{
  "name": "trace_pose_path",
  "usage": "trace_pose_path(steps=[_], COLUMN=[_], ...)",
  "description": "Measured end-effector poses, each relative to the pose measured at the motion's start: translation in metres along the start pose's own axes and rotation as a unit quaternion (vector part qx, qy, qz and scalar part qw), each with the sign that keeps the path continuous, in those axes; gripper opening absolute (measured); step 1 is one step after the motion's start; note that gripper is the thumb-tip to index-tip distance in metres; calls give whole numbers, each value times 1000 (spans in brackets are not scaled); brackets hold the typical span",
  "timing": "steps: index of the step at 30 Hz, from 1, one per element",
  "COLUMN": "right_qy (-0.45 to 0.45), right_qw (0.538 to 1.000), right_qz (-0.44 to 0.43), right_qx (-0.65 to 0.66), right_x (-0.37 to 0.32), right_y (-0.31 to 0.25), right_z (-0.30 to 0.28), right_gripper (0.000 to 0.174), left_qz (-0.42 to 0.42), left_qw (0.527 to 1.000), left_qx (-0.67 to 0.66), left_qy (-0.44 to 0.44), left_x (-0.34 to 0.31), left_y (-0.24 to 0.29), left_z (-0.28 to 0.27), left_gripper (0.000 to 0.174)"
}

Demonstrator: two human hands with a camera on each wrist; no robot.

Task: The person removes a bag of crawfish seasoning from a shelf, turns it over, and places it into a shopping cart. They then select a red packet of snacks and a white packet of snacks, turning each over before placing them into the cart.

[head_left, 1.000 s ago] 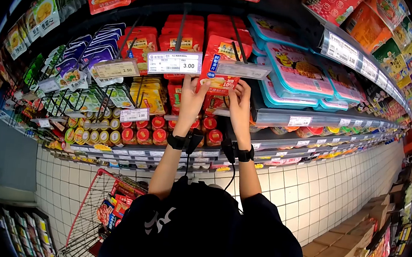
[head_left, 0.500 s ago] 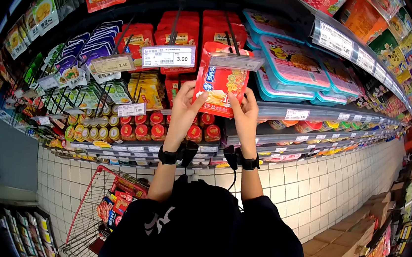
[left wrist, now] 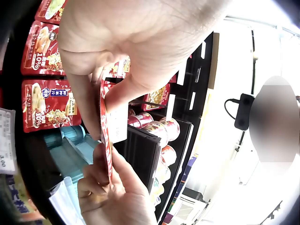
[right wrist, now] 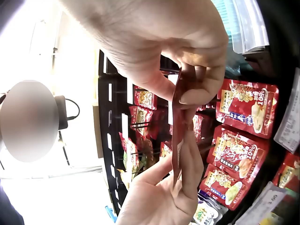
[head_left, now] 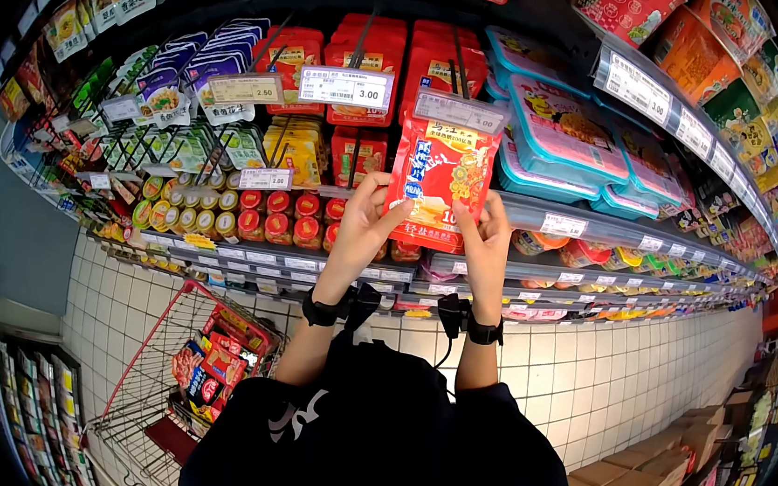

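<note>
Both hands hold a red food pouch (head_left: 441,187) upright in front of the shelf, printed side facing up to the head camera. My left hand (head_left: 367,225) pinches its lower left edge, thumb on the front and fingers behind. At the lower right edge, my right hand (head_left: 489,243) pinches it the same way. A clear price tag holder (head_left: 461,112) overlaps the pouch's top in the head view. Both wrist views show the pouch (left wrist: 106,129) nearly edge-on, a thin strip between the two hands. Similar red pouches (head_left: 363,53) hang on hooks behind.
Blue-lidded tubs with pink labels (head_left: 573,130) are stacked on the right. Purple packets (head_left: 223,68) hang at left, above rows of jars (head_left: 294,206). A wire shopping cart (head_left: 137,378) with packaged goods stands at lower left. Cardboard boxes (head_left: 628,482) line the floor at lower right.
The pouch has come out and down from the hanging row, nearer the body, and more of its front shows. Both hands have moved back with it, still gripping its lower edges.
</note>
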State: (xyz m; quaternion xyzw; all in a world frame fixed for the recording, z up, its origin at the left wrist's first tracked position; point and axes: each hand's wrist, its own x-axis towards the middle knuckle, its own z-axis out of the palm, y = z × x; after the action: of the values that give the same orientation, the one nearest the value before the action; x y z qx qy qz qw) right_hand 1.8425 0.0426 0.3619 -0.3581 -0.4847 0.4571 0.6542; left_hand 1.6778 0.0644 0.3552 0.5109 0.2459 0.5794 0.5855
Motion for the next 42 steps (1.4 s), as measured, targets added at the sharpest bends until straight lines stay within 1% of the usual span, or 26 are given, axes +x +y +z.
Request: trace_pose_path(steps=[2, 4, 5, 9, 11, 13, 15, 17, 19, 21, 23, 25, 27, 28, 29, 31, 32, 34, 35, 37, 39, 40, 42], right_qy=[-7, -16, -18, -45, -60, -66, -72, -81, -92, -99, -108, -116, -129, -134, -147, -166, -186, -222, -241, -282, -337, -343, -385], right_qw=[1000, 999, 999, 998, 998, 997, 997, 996, 995, 995, 994, 993, 991, 990, 988, 982, 980, 971, 965, 951, 932, 925, 909], right_qz=[11, 36, 39, 43, 27, 33, 37, 35, 27, 2, 12, 18, 27, 43, 45, 84, 75, 93, 101, 123, 130, 165, 153], right_qx=[5, 15, 14, -6, 1, 1, 3, -5, -1, -11, -6, 2, -29, -14, -8, 11, 9, 19, 23, 21, -8, -8, -52], right_x=[-6, -12, -16, -32, -40, -51, -61, -72, -81, -91, -103, -115, -128, -134, -141, -153, -158, -169, -174, -184, -193, -197, -199], right_y=[1, 0, 0, -5, -11, -19, -26, -32, -33, -34, -35, -33, -31, -30, -28, -19, -15, -9, -7, 0, 3, 2, 9], right_z=[-3, -4, -6, -10, -8, -6, -4, -3, 0, 2, 5, 8, 9, 13, 16, 22, 27, 40, 47, 55, 64, 68, 69], right_gripper=[21, 20, 20, 21, 22, 22, 22, 21, 21, 21, 20, 20, 19, 21, 21, 23, 25, 24, 24, 24, 24, 23, 22], left_qz=[-2, -30, -31, -17, 6, -2, 21, 24, 49, 56, 70, 64, 45, 26, 20, 0, 0, -26, -29, -4, -19, -26, -33], left_qw=[1000, 999, 999, 999, 999, 998, 998, 997, 992, 990, 984, 982, 976, 974, 969, 957, 952, 937, 932, 912, 902, 903, 903], left_qx=[-4, 26, 25, 11, 34, 46, 39, 51, 93, 101, 130, 135, 157, 159, 178, 210, 215, 251, 252, 296, 288, 282, 276], left_qy=[3, 17, 20, 25, 22, 33, 41, 53, 64, 85, 95, 114, 144, 158, 171, 201, 219, 242, 260, 285, 322, 323, 329], left_x=[-7, -15, -20, -40, -51, -64, -77, -90, -104, -118, -134, -152, -172, -182, -195, -218, -229, -256, -269, -294, -315, -325, -343], left_y=[-4, -8, -6, 2, 7, 19, 24, 29, 31, 33, 37, 43, 48, 51, 48, 59, 61, 60, 60, 59, 67, 74, 82], left_z=[-1, -3, 0, 8, 11, 19, 24, 29, 31, 35, 36, 40, 42, 43, 38, 40, 36, 25, 19, 10, 8, 9, 6], left_gripper=[22, 20, 20, 19, 18, 19, 19, 19, 18, 17, 17, 16, 15, 15, 17, 18, 18, 19, 19, 19, 17, 16, 14])
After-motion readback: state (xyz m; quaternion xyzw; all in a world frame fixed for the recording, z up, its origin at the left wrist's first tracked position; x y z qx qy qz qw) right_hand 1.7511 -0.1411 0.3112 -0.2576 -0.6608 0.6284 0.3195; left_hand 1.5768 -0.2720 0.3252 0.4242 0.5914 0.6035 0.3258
